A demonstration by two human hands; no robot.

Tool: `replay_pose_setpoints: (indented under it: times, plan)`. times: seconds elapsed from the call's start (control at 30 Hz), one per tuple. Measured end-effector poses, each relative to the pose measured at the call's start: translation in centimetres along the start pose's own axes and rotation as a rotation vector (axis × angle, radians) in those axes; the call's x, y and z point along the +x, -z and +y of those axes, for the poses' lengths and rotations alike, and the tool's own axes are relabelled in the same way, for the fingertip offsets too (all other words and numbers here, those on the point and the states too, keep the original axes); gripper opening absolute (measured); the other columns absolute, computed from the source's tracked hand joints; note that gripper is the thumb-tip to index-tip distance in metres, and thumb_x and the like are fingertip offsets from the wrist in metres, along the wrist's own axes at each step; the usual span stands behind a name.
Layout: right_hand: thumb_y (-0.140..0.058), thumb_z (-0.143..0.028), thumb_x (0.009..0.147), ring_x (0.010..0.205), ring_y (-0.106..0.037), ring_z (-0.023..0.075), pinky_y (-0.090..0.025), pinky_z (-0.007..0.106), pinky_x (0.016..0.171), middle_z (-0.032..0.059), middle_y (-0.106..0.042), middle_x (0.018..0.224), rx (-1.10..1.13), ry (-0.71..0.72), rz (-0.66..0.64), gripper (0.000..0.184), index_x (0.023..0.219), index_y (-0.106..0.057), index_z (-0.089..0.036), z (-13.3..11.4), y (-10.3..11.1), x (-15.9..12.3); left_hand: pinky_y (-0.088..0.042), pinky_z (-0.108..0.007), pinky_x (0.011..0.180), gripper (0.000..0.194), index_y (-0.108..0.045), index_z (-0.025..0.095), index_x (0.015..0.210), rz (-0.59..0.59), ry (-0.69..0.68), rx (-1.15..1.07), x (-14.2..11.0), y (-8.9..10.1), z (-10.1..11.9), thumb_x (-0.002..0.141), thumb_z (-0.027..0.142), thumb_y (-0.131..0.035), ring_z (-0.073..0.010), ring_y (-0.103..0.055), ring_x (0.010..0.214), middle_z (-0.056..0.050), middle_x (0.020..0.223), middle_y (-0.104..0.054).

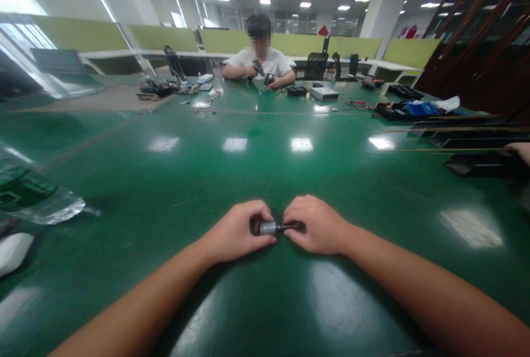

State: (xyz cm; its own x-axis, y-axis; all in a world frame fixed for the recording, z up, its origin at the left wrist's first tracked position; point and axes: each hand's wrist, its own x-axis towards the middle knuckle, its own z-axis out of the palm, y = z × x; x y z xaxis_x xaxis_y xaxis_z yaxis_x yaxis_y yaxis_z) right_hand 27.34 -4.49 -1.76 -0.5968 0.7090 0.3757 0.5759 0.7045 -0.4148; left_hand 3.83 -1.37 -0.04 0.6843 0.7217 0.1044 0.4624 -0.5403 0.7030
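Observation:
Low in the middle of the head view, a small silver cylinder (268, 228) with a darker end lies level just above or on the green tabletop. My left hand (242, 231) curls round it, fingers and thumb on its two sides. A thin dark stem (285, 227) runs from the cylinder's right end toward my right hand (314, 225). My right hand is closed in a pinch on that stem, with its dark far end partly hidden by the fingers. I cannot make out exactly what kind of thing it is.
A clear water bottle (58, 205) lies at the left, above a white rounded object (15, 252). Across the green table (232, 172) a person (265, 62) holds a dark tool. Black trays (476, 139) and a blue package (421, 107) stand at right, near another person's hand (520, 151).

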Motion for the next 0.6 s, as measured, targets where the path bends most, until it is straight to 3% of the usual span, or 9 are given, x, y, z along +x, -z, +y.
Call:
replay_pose_setpoints:
  times: [0.6]
  plan:
    - [-0.069,-0.02,0.08,0.089,-0.065,0.0204,-0.046,0.035,0.084,0.0044,-0.074,0.088,-0.004,-0.02,-0.025,0.005,0.085,-0.07,-0.019,0.2,0.69,-0.18,-0.045,-0.025,0.066,0.02,-0.063,0.017,0.086,0.004,-0.01,0.015,-0.11,-0.01,-0.26,0.074,0.022,-0.078,-0.0163,-0.06,0.074,-0.001,0.084,-0.064]
